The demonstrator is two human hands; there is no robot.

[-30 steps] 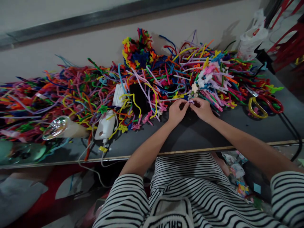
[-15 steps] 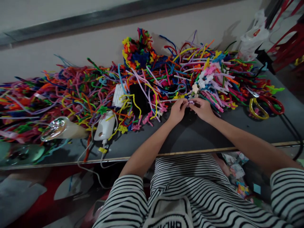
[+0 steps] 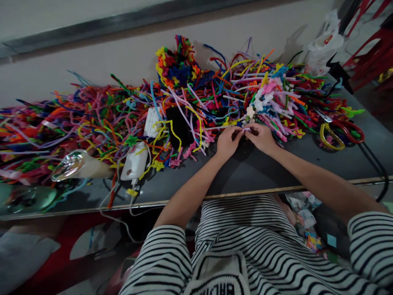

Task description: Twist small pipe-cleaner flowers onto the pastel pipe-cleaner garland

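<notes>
A small lilac pipe cleaner (image 3: 246, 129) is pinched between my two hands, just above the dark tabletop. My left hand (image 3: 229, 141) grips it from the left with thumb and forefinger. From the other side my right hand (image 3: 260, 137) closes on it, fingertips almost meeting the left ones. Its exact shape is partly hidden by the fingers. Right behind the hands lie pipe-cleaner flowers (image 3: 251, 112) in white, pink and blue. A long heap of colourful pipe cleaners (image 3: 101, 102) runs along the wall.
Scissors (image 3: 331, 133) with yellow and red handles lie on the right. A white device with a cable (image 3: 134, 162), a black phone-like slab (image 3: 177, 125) and a clear plastic cup (image 3: 82, 166) are on the left. A plastic bag (image 3: 324, 47) stands at the back right.
Both hands stay pinched on the lilac pipe cleaner, with the fingertips shifting slightly around it. The whole view has moved a little; the other things lie as before.
</notes>
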